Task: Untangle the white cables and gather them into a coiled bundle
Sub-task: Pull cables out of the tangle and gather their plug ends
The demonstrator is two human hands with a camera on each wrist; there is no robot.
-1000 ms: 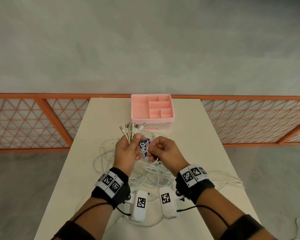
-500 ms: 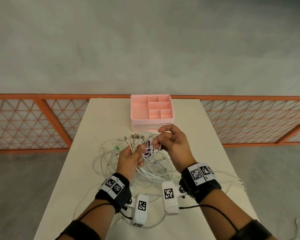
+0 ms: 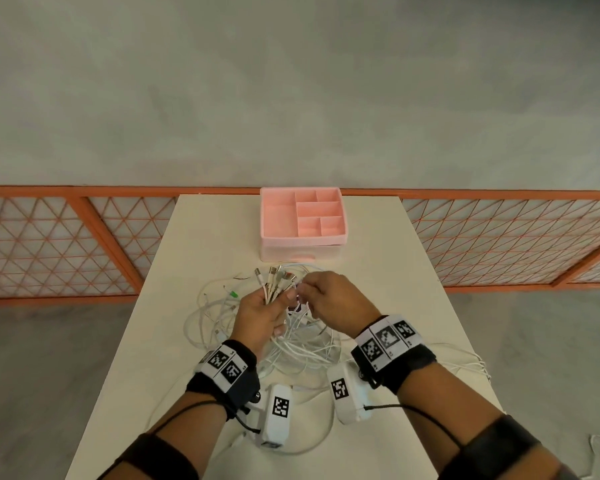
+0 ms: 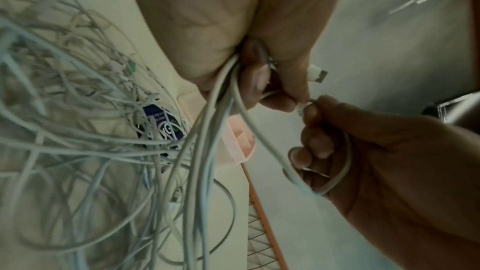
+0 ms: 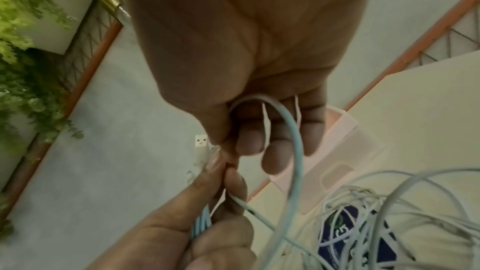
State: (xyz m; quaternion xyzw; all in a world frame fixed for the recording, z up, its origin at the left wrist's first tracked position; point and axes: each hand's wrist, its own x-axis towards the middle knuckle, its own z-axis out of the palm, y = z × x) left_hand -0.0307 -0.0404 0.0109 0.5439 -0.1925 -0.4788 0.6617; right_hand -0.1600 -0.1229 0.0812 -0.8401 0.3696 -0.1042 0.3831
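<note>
the left hand [image 3: 261,315] holds a bunch of white cables [image 3: 300,344] above the tabletop [image 3: 194,237] — its fingers [image 4: 255,75] are curled tight round them, and the plug ends [image 3: 274,276] stick up and fan out. the right hand [image 3: 329,297] is just beside it, pinching one cable end [image 4: 302,108] at its fingertips. the rest of the cables lie in a messy pile under both hands. a pink box [image 3: 302,223] with little sections sits at the far side of the tabletop.
</note>
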